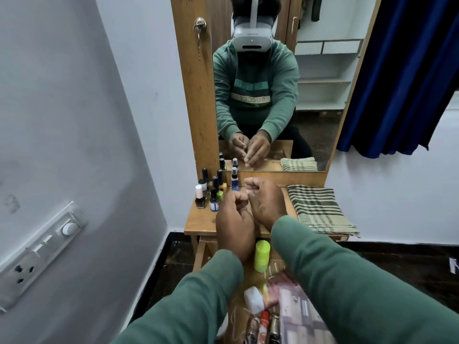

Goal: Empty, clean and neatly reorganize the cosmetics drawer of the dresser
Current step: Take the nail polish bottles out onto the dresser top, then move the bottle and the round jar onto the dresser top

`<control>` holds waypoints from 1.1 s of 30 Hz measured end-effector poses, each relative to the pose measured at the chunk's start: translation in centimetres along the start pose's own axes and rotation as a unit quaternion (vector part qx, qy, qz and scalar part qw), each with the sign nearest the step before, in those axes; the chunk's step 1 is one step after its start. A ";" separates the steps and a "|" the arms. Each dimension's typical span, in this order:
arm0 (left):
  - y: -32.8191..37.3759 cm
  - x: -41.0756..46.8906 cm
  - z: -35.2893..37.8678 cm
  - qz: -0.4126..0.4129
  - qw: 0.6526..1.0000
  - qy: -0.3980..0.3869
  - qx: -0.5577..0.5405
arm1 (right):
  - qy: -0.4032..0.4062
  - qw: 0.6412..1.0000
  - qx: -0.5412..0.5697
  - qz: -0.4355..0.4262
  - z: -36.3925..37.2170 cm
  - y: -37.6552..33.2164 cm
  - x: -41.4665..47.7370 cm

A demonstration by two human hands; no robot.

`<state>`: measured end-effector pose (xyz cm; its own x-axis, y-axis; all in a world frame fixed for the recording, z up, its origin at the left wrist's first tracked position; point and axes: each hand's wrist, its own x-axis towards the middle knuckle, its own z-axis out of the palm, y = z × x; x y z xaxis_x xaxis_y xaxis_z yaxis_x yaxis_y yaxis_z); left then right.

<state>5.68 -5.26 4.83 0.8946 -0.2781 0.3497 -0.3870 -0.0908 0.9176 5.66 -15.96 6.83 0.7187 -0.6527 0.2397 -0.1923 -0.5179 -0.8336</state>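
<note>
Both hands were up over the dresser top [201,222], centre of frame. The left hand [233,222] had its fingers curled in toward the palm. The right hand [267,202] was fist-like, knuckles up, touching the left. Fingertips were hidden, so I couldn't tell if either was clamped on anything.

The drawer [248,279] was open at lower centre, partly under the sleeves, and not emptied:
- 1 lime cylinder [262,255]
- 1 white jar [253,299]
- 3 small tubes [263,324], side by side at the bottom edge
- 1 pinkish flat box [298,316], right of the tubes

On the dresser top:
- left: a cluster of small bottles [211,189], roughly 7, but they overlap so the count is unsure
- just right of the cluster: 1 blue spray bottle [234,181]
- right: 1 folded striped towel [320,209]

Behind stood 1 mirror [320,95]. There was 1 switch panel [37,256] at lower left and 1 blue curtain [409,70] at upper right.
</note>
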 end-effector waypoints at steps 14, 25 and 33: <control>-2.6 -7.8 -1.8 -0.059 0.996 -0.030 0.056 | 0.082 0.995 -0.020 0.048 -2.8 5.9 -13.6; -5.0 -8.3 -0.6 -0.090 0.978 -0.106 0.153 | -0.028 0.991 -0.068 0.108 -1.1 8.0 -13.3; -2.6 -8.7 -1.2 -0.067 0.984 -0.064 0.154 | 0.001 0.997 -0.028 0.071 -1.8 6.3 -14.0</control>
<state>-0.87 -1.50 -0.36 0.9143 -0.3599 0.1857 -0.3348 -0.4138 0.8465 -6.82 -11.11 -0.93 0.6794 -0.7235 0.1223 -0.3295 -0.4497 -0.8302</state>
